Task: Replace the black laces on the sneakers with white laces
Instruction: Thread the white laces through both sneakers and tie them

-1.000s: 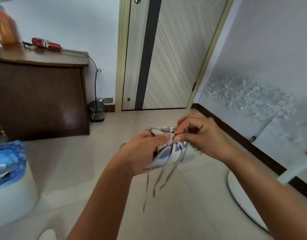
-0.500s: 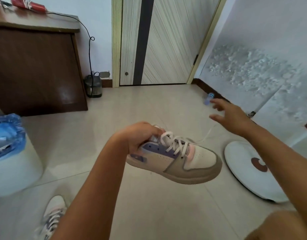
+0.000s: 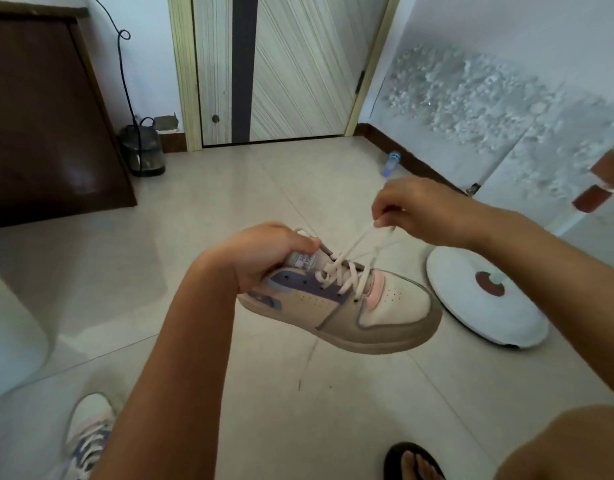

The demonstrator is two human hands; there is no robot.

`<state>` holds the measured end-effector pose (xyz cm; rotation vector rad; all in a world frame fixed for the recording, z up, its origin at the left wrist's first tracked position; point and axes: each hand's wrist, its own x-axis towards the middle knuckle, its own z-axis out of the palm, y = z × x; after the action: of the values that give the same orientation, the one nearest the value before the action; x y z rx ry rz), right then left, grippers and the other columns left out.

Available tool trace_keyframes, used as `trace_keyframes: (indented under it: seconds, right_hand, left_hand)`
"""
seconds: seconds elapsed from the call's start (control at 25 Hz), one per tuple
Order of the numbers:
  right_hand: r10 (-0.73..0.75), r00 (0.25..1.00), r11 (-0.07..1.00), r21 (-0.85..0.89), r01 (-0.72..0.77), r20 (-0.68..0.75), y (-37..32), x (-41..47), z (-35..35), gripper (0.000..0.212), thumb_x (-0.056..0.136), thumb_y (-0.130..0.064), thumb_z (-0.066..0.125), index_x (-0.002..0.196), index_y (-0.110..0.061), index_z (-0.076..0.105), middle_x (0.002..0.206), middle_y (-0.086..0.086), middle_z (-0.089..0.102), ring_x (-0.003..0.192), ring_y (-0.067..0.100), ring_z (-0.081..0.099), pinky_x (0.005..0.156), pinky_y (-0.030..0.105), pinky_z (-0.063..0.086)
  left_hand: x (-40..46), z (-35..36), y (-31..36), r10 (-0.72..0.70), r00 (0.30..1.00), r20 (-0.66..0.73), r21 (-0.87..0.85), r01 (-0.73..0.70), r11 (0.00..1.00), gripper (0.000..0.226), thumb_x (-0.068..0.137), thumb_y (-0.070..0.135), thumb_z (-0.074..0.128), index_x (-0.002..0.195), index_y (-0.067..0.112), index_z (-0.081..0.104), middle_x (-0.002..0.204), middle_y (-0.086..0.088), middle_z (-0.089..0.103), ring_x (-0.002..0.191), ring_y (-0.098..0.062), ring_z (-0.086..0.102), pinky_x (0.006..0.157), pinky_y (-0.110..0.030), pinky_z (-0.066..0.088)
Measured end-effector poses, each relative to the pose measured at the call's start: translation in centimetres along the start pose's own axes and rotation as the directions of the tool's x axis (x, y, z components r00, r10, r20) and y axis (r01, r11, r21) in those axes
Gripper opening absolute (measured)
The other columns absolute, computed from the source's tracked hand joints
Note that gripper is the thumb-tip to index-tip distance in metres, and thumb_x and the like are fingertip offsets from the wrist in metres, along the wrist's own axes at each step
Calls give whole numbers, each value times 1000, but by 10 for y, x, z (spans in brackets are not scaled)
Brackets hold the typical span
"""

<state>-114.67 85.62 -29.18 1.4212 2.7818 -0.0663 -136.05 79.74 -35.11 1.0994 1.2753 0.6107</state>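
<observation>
A beige, purple and pink sneaker [image 3: 378, 308] hangs in the air at mid-frame, toe pointing right. My left hand [image 3: 267, 256] grips its tongue and collar from the heel side. White laces [image 3: 347, 271] criss-cross its eyelets. Both lace ends run up and to the right into my right hand [image 3: 416, 211], which pinches them taut above the shoe. A second sneaker [image 3: 87, 434] with white laces lies on the floor at the lower left, partly hidden by my left forearm.
A white round fan base [image 3: 485, 306] sits on the tiled floor to the right of the shoe. A small bottle [image 3: 391, 163] lies by the skirting board. A dark cabinet [image 3: 46, 116] and a door [image 3: 281, 67] stand behind. A sandalled foot [image 3: 414, 462] is at the bottom.
The shoe has turned side-on in my left hand. My right hand left the laces, swung out to the right with spread fingers, then came back and now pinches both lace ends taut.
</observation>
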Motion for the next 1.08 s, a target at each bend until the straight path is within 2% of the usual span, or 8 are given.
trace_keyframes:
  seconds: [0.12,0.32,0.52,0.56,0.68,0.76,0.92,1.08]
  right_hand:
    - [112,990,993,-22,-115,-85,22,-8,-16,3,88,-19,62,87,-19,64,92,-7,49,93,11,43,82,26,32]
    - [180,973,981,-42,-187,-144,31,-17,-35,4,89,-21,62,85,-23,62,98,-5,54,94,11,44,86,31,36]
    - [294,941,956,-78,-284,170,23,-18,-17,5,90,-25,61,90,-25,66,98,-6,60,98,15,57,82,27,40]
    - [255,954,967,-30,-253,155,15,-18,-14,8,90,-27,61,94,-25,67,101,-8,62,98,11,58,84,25,41]
    - [122,992,921,376,-102,-31,-21,-23,-15,10,85,-28,65,93,-26,69,95,-16,69,92,1,61,85,17,46]
    - [78,990,900,435,-19,-117,-39,-28,-16,14,82,-29,67,95,-24,67,95,-14,68,92,1,60,84,14,44]
    - [-48,926,999,7,54,-374,-41,-30,-2,45,83,-46,61,116,-16,58,115,0,57,104,11,49,88,27,40]
    - [-288,839,957,-118,264,-461,-33,-27,-13,33,89,-48,50,107,-22,59,109,3,63,103,14,51,84,33,40]
  left_hand:
    - [-4,-7,1,7,1000,-16,31,-7,999,28,90,26,59,107,5,64,91,-14,73,85,-30,70,76,-38,56]
    - [-4,-1,6,49,998,36,-34,-48,998,25,93,26,54,102,6,68,95,-17,72,75,-26,68,61,-28,56]
    - [2,-1,0,125,992,21,79,-127,989,38,81,46,62,101,13,68,86,-7,74,78,-27,72,72,-40,58]
    - [3,-1,-1,131,991,-2,52,-131,990,36,83,44,62,100,13,68,86,-8,74,78,-27,72,71,-40,57]
    - [3,1,0,150,987,-58,-56,-153,987,30,85,38,63,95,11,70,85,-11,74,76,-28,70,75,-42,54]
    - [0,3,3,183,980,-76,-191,-194,962,19,85,29,65,88,12,73,85,-13,73,72,-26,69,70,-39,54]
    - [-7,10,11,206,971,-119,-379,-236,895,11,77,18,73,88,16,71,84,-13,73,71,-26,70,59,-36,55]
    - [-15,16,20,233,948,-217,-514,-314,798,9,81,11,70,89,9,70,81,-14,73,70,-26,71,61,-38,55]
